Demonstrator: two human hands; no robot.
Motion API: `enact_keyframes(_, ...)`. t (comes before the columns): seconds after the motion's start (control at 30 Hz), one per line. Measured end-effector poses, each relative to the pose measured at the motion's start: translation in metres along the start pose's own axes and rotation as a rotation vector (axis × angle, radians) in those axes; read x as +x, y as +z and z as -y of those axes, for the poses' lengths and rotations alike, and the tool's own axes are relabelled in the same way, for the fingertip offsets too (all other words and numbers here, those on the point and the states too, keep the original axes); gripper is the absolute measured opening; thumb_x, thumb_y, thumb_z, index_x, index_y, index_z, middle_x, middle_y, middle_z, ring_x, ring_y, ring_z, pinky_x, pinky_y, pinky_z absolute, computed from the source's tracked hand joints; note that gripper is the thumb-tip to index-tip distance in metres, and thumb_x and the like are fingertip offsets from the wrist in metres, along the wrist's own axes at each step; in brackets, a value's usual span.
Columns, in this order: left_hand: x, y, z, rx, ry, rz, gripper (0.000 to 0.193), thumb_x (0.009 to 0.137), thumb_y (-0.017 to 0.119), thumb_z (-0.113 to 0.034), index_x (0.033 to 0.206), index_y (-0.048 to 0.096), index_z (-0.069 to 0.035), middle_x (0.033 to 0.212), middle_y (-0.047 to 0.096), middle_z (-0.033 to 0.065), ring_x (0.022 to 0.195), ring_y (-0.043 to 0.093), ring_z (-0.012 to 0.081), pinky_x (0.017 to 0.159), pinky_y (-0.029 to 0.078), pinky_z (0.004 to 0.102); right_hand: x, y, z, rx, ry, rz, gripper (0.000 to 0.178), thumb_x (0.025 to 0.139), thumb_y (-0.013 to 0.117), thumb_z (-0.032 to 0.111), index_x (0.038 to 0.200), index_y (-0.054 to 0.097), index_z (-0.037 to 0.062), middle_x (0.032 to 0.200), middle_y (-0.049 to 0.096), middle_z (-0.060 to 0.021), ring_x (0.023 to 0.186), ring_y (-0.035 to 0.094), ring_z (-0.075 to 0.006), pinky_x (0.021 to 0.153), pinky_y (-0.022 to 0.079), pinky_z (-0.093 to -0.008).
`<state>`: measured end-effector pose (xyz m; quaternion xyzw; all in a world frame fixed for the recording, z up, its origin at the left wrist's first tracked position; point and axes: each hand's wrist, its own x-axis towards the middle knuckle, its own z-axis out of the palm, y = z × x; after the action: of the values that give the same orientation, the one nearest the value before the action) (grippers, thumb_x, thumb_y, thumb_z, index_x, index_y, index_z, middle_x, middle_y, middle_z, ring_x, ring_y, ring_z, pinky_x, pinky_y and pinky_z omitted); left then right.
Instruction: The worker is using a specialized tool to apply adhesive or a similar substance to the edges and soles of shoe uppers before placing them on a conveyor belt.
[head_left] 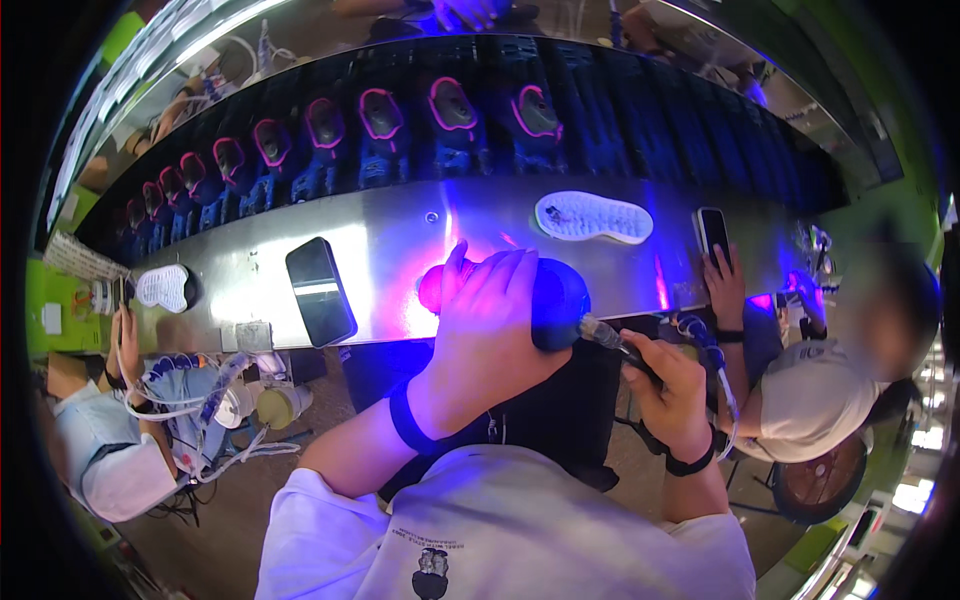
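Observation:
My left hand [490,325] is closed over a dark shoe upper [562,300] at the near edge of the metal bench. Violet light colours the hand and the shoe, and much of the shoe is hidden under my fingers. A dark-handled brush [603,334] is gripped in my right hand [668,385], its pale tip against or very close to the shoe's right end. Beyond the shoe, to the right, a white shoe sole [597,218] lies on the bench. A black phone [321,290] rests to the left of my left hand.
Behind the metal bench [385,210] runs a dark rack [640,125] with a row of dark, pink-edged shoe uppers [380,113]. A person [810,390] at right touches another phone [712,232]. At left, another person [125,440] sits near tubing and a white sole [162,288].

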<state>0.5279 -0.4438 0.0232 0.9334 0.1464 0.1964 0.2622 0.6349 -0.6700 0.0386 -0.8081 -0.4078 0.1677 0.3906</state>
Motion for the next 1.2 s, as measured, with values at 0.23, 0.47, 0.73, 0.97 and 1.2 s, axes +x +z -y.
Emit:
enact_keyframes(0.23, 0.012, -0.028, 0.030, 0.103, -0.049, 0.096, 0.100, 0.063, 0.093, -0.034, 0.146, 0.048, -0.001, 0.125, 0.065, 0.0212, 0.115, 0.065, 0.0381, 0.108, 0.044, 0.0534, 0.034, 0.049, -0.033, 0.152, -0.168, -0.133, 0.035, 0.094, 0.071, 0.003, 0.129, 0.067, -0.0009, 0.091, 0.069, -0.0084, 0.068, 0.055, -0.0117, 0.065, 0.047, -0.0262)
enact_keyframes(0.47, -0.017, -0.047, 0.071, 0.163, -0.018, 0.335, 0.112, 0.066, 0.092, -0.035, 0.158, 0.035, -0.006, 0.117, 0.065, 0.0242, 0.102, 0.068, 0.0433, 0.085, 0.058, 0.0490, 0.049, 0.045, -0.025, 0.724, 0.221, 0.196, 0.038, 0.101, 0.067, 0.015, 0.133, 0.064, -0.0058, 0.092, 0.070, -0.0059, 0.082, 0.064, -0.0111, 0.071, 0.049, -0.0248)
enact_keyframes(0.73, -0.048, -0.057, 0.051, -0.377, -0.088, 0.441, 0.095, 0.068, 0.094, -0.032, 0.147, 0.049, -0.005, 0.120, 0.072, 0.0167, 0.105, 0.074, 0.0330, 0.092, 0.059, 0.0428, 0.064, 0.003, 0.022, 0.419, -0.051, 0.203, 0.042, 0.092, 0.071, 0.001, 0.133, 0.066, -0.0006, 0.100, 0.073, -0.0072, 0.086, 0.068, -0.0131, 0.081, 0.053, -0.0284)
enact_keyframes(0.97, -0.051, -0.062, 0.042, -0.646, -0.062, 0.548, 0.091, 0.076, 0.093, -0.029, 0.148, 0.046, -0.001, 0.129, 0.069, 0.0125, 0.118, 0.069, 0.0238, 0.102, 0.054, 0.0404, 0.050, 0.005, 0.013, 0.435, -0.101, 0.184, 0.043, 0.088, 0.074, -0.002, 0.131, 0.069, 0.0018, 0.108, 0.076, -0.0107, 0.094, 0.073, -0.0181, 0.088, 0.055, -0.0313)
enact_keyframes(1.2, -0.046, -0.054, 0.032, -0.785, -0.216, 0.579, 0.084, 0.079, 0.092, -0.026, 0.146, 0.048, -0.001, 0.132, 0.067, 0.0095, 0.122, 0.065, 0.0201, 0.106, 0.051, 0.0397, 0.042, 0.001, -0.012, 0.425, -0.134, 0.203, 0.041, 0.086, 0.076, 0.000, 0.126, 0.071, 0.0004, 0.114, 0.076, -0.0130, 0.106, 0.071, -0.0221, 0.097, 0.052, -0.0341)
